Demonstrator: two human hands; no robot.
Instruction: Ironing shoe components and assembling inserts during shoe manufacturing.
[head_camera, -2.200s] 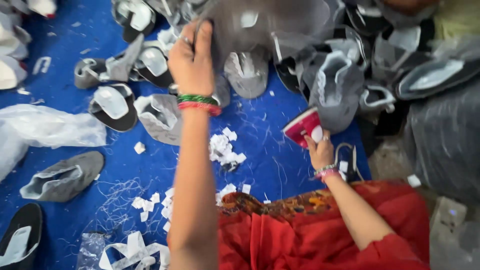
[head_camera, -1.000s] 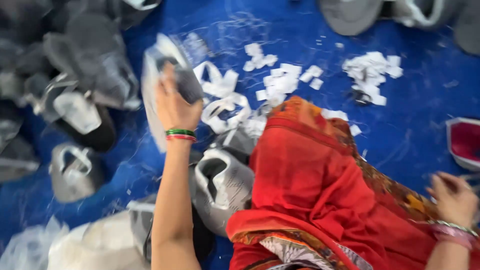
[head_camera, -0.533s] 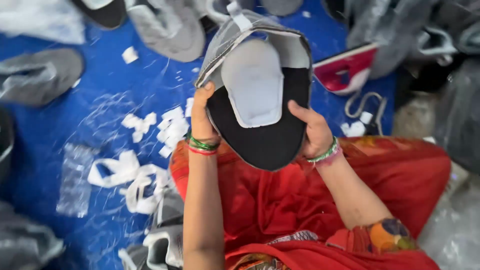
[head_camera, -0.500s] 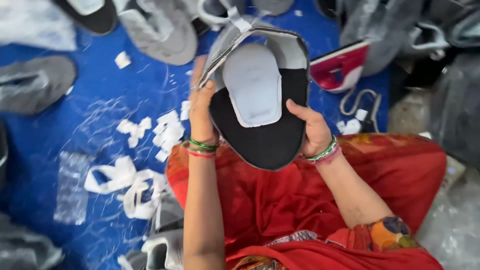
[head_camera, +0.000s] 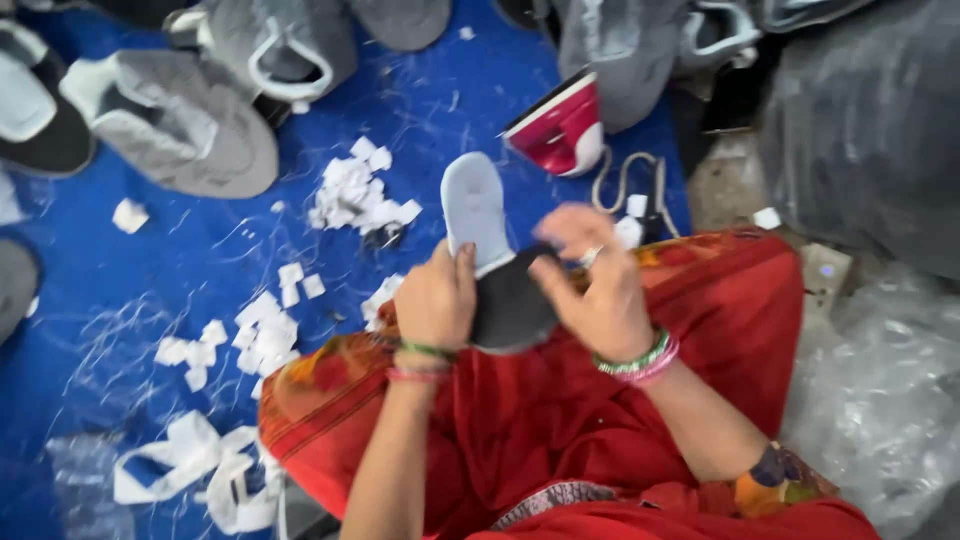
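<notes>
A dark shoe piece with a pale grey insole sticking up from it is being held over the red-clothed lap. The left hand is gripping its left side, and the right hand is closing fingers around its right side. White paper scraps are lying on the blue sheet just beyond. Grey shoe uppers are crowding the sheet's far edge, beside a red-and-white iron-shaped tool.

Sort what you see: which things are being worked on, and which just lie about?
In hand: left hand and right hand grip the black shoe piece and its pale insole.

Lying about: grey shoes, white paper scraps, red iron, blue mat.
</notes>
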